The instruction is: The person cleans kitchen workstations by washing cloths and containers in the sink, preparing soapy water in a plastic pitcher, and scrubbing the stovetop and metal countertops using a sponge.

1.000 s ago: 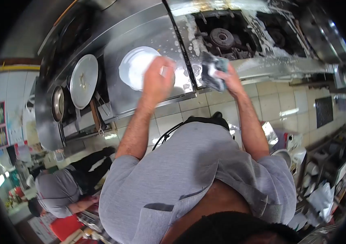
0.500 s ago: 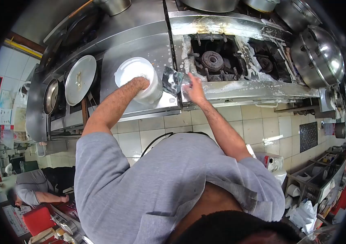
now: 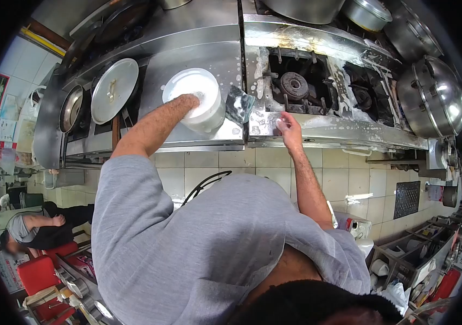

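Observation:
My left hand [image 3: 190,101] reaches down into a white plastic bucket [image 3: 212,117] filled with white suds [image 3: 194,82]; its fingers are hidden in the foam. The bucket stands on the steel counter left of the stove. My right hand [image 3: 289,129] is over the front edge of the gas stove [image 3: 345,124], fingers a little bent and apart, holding nothing. Between bucket and stove lies a flat, dark green-black square piece [image 3: 239,104] with foam on it. Suds streak the steel around the burner [image 3: 294,85].
A pan with a round lid [image 3: 114,92] and a smaller frying pan [image 3: 72,108] sit at the left. Big steel pots [image 3: 431,97] stand right of the burners. A black cable [image 3: 206,184] runs by my body. Another person [image 3: 38,223] bends over at the far left.
My right hand has moved right, away from the dark square piece, along the stove's front edge. My left hand stays in the bucket. The view has shifted slightly.

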A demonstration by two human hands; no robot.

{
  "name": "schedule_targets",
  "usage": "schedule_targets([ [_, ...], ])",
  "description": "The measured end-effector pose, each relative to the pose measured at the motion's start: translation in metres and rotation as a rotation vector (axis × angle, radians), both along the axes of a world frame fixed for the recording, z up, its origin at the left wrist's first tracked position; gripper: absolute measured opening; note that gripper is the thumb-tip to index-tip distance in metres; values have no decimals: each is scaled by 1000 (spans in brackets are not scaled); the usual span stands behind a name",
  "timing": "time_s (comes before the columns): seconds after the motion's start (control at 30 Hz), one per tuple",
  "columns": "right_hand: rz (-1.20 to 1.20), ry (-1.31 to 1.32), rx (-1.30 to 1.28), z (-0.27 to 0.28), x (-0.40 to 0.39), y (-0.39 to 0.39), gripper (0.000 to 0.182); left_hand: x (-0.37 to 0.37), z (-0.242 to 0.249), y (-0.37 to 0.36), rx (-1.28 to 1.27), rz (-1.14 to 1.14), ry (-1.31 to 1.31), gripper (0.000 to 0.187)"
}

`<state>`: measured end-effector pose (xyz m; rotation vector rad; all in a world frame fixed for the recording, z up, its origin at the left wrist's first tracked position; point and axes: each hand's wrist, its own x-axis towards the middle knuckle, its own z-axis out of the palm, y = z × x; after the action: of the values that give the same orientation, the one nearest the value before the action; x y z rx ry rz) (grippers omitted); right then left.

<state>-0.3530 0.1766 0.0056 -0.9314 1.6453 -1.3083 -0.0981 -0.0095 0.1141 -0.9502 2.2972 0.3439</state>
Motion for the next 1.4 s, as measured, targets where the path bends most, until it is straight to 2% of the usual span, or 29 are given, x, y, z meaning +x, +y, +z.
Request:
schedule_targets([
  [0.17, 15, -41, 8, 12, 15, -11, 35, 8, 15, 2, -25, -12, 47, 23],
  [0.27, 66, -15, -26, 30, 22, -27, 35, 16, 28, 4, -52, 24, 175, 24],
  [0.33, 108, -1, -103, 45, 29, -40, 36, 27, 36, 5, -31, 148, 368, 25],
  [0.4, 155, 30, -240, 73, 43, -57, 37, 44, 42, 6, 64, 365, 665, 31],
  [0.43, 206, 99, -290, 98, 52, -64, 38, 52, 47, 7, 160, 574, 961, 38],
  [0.47, 255, 166, -340, 120, 62, -71, 40, 54, 55, 12, 153, 580, 962, 38],
  [0.53, 350, 169, -438, 140, 83, -97, 43, 55, 76, 24, 126, 733, 1228, 35],
  [0.57, 394, 186, -506, 147, 94, -109, 45, 60, 65, 18, 249, 769, 1357, 38],
  [0.6, 395, 186, -511, 158, 103, -116, 45, 60, 65, 21, 245, 768, 1359, 38],
  [0.67, 575, 353, -332, 176, 117, -129, 42, 55, 63, 25, 212, 717, 1445, 41],
  [0.7, 738, 331, -341, 170, 120, -142, 37, 54, 58, 23, 185, 642, 1479, 49],
  [0.73, 783, 472, -316, 170, 118, -146, 32, 52, 54, 26, -41, 564, 1405, 57],
  [0.8, 688, 508, -356, 170, 109, -145, 27, 40, 52, 51, -398, 553, 1417, 64],
  [0.87, 396, 518, -341, 166, 87, -144, 24, 37, 48, 81, -434, 328, 1298, 65],
  [0.93, 276, 579, -305, 154, 59, -140, 19, 38, 51, 114, -597, 163, 1048, 55],
  [0.97, 221, 640, -335, 134, 44, -140, 16, 42, 43, 117, -587, 155, 1053, 55],
  [1.03, 151, 748, -341, 89, 27, -139, 13, 50, 21, 112, -536, 189, 736, 48],
  [1.1, 165, 813, -232, 55, 22, -128, 19, 52, 25, 104, -532, 191, 753, 43],
  [1.13, 194, 830, -236, 43, 24, -117, 27, 55, 24, 102, -526, 209, 759, 37],
  [1.17, 278, 856, -157, 40, 28, -104, 43, 61, 19, 95, -576, 178, 848, 33],
  [1.2, 331, 924, -236, 24, 31, -98, 48, 66, 16, 90, -571, 177, 849, 33],
  [1.27, 453, 997, -267, -15, 37, -90, 44, 72, 15, 74, -714, 197, 857, 32],
  [1.4, 461, 1036, -92, -5, 59, -72, 43, 64, 16, 42, -660, 359, 714, 40],
])
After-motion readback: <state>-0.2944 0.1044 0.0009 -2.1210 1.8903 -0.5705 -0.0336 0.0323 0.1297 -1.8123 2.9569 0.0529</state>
